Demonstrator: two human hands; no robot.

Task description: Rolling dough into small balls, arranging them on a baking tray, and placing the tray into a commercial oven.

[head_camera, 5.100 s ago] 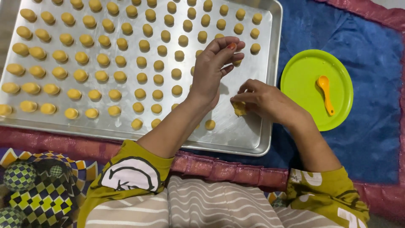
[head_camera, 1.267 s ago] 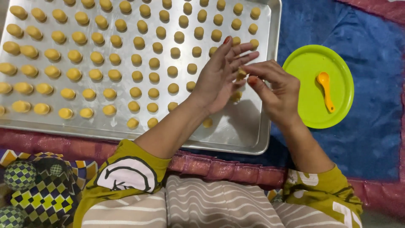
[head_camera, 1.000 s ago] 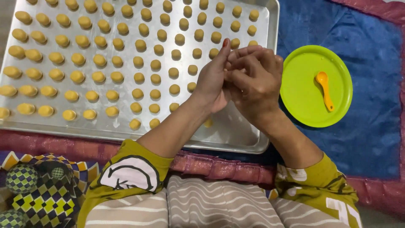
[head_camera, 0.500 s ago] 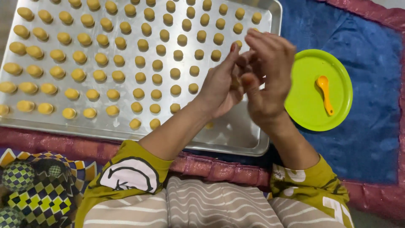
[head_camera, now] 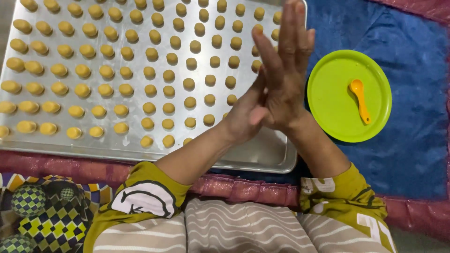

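Head view: both palms are pressed flat together above the right end of a metal baking tray (head_camera: 262,157). The right hand (head_camera: 283,79) lies on top, fingers straight and spread a little, pointing toward the far edge. The left hand (head_camera: 246,115) sits under it, mostly covered, with only its heel, thumb and wrist showing. Whatever may lie between the palms is hidden, so I cannot tell if anything is held there; neither hand curls around an object.

Rows of small yellow dough balls (head_camera: 150,72) fill the tray from the left edge to about where the hands are, standing apart from one another. The near right corner of the tray is bare metal. Right of the tray, just beside it, a lime green plate (head_camera: 335,105) rests on a blue cloth (head_camera: 412,145), and a small orange spoon (head_camera: 360,99) lies on the plate. Mustard yellow sleeves (head_camera: 342,197) show at the near edge.
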